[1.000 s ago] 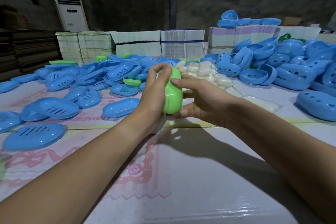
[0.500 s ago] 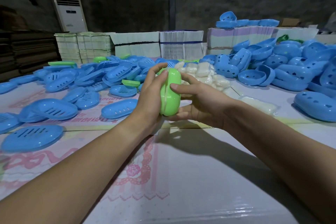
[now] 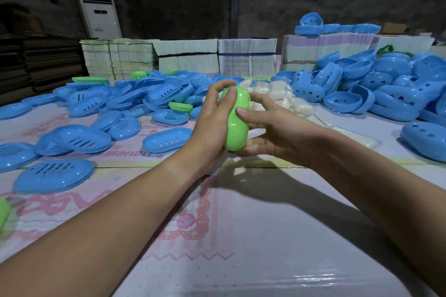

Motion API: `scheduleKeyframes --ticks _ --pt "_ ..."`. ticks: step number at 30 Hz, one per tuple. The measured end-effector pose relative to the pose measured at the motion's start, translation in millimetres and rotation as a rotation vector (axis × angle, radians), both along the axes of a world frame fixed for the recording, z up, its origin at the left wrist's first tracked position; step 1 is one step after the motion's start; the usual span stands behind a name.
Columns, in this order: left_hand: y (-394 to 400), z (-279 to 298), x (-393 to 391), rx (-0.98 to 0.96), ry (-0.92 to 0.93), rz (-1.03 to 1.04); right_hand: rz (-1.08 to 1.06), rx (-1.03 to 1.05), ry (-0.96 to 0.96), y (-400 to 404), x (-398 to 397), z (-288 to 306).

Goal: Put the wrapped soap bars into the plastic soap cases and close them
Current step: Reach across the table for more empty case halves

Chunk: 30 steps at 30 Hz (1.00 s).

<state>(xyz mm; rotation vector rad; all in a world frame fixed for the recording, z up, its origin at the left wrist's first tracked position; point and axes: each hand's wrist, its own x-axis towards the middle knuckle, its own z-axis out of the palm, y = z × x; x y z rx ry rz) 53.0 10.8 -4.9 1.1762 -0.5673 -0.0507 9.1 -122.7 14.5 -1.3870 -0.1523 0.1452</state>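
Note:
I hold a green plastic soap case (image 3: 237, 119) on edge above the table, its two halves pressed together along a seam. My left hand (image 3: 212, 125) grips its left side with the thumb on top. My right hand (image 3: 272, 132) cups the right side from below, forefinger laid across the front. What is inside the case is hidden. A pile of wrapped white soap bars (image 3: 272, 96) lies just behind the case. Blue slotted lids (image 3: 72, 138) are scattered at the left and blue case bottoms (image 3: 386, 89) are heaped at the right.
The table (image 3: 241, 236) has a pink-printed plastic cover. Bundles of flat cartons (image 3: 246, 59) line the far edge, some topped with blue cases. A white standing air conditioner (image 3: 97, 9) is at the back left. Another wrapped soap bar (image 3: 357, 138) lies right of my right wrist.
The green case has turned in my hands so that more of its right half faces me, and both hands have shifted their grip slightly around it.

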Motion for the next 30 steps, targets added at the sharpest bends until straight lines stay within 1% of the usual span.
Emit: scheduleKeyframes --ticks 4,10,13,18,25,27,30 --pt "-0.5 -0.6 1.5 0.008 -0.027 -0.010 -0.030 -0.001 -0.016 3.4 0.2 -0.3" --pt "-0.4 -2.5 4.4 0.041 -0.049 0.017 -0.084 0.013 -0.097 3.9 3.5 -3.6" --pt "-2.3 -0.9 2.3 0.052 -0.029 0.047 -0.105 -0.014 -0.147 1.3 4.5 -3.5" --pt "-3.0 -2.6 4.6 0.096 -0.065 0.069 -0.127 -0.079 -0.211 0.9 3.5 -3.2" --pt "-0.8 2.8 -0.6 0.086 -0.053 -0.001 -0.137 -0.142 -0.272 -1.0 2.9 -3.7" --pt "-2.2 1.0 1.5 0.064 -0.015 -0.024 -0.138 -0.167 -0.272 -1.7 4.3 -5.9" --pt "-3.9 -0.8 6.2 0.002 0.071 -0.120 -0.185 -0.260 -0.302 -2.0 7.7 -8.6"
